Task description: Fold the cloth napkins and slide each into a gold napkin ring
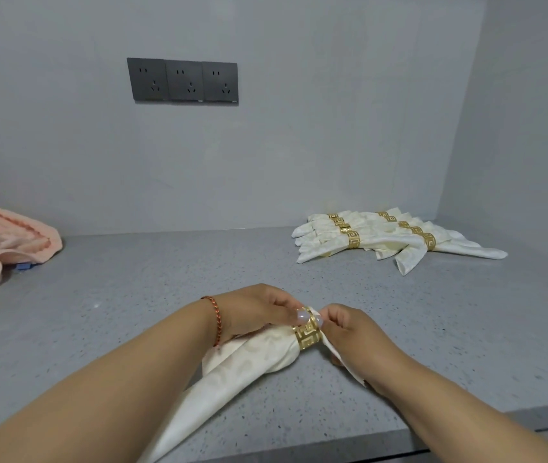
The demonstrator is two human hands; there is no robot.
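1. Grey speckled stone counter (pixel 132 295) fills the lower part of the view, backed by a plain grey wall (pixel 299 145) and a side wall on the right.
2. Cream napkin (pixel 232 372) with a faint woven pattern lies on the counter near the front edge. It runs diagonally from the lower left, where it passes the counter edge, up to the centre.
3. Pile of finished napkins (pixel 396 240) sits in the far right corner against the wall. Each is cinched by a gold band; I count roughly seven bands, but the overlap makes that uncertain.
4. Peach towel (pixel 5 245) is bunched at the far left edge, with a small blue item (pixel 25 266) poking out beneath it; can't tell what it is.
5. Triple dark grey socket panel (pixel 184 81) is mounted on the back wall, upper centre.
6. Left hand (pixel 259 312) has its fingers curled over the gathered end of the napkin, thumb and fingertips at the ring. A red braided bracelet (pixel 216 320) is on that wrist.
7. Right hand (pixel 349 329) pinches the napkin tip where it exits the ring; a narrow tail of cloth drops below the palm.
8. Gold napkin ring (pixel 307 332), with a cut-out key pattern, is around the napkin's narrow end, between the two hands.
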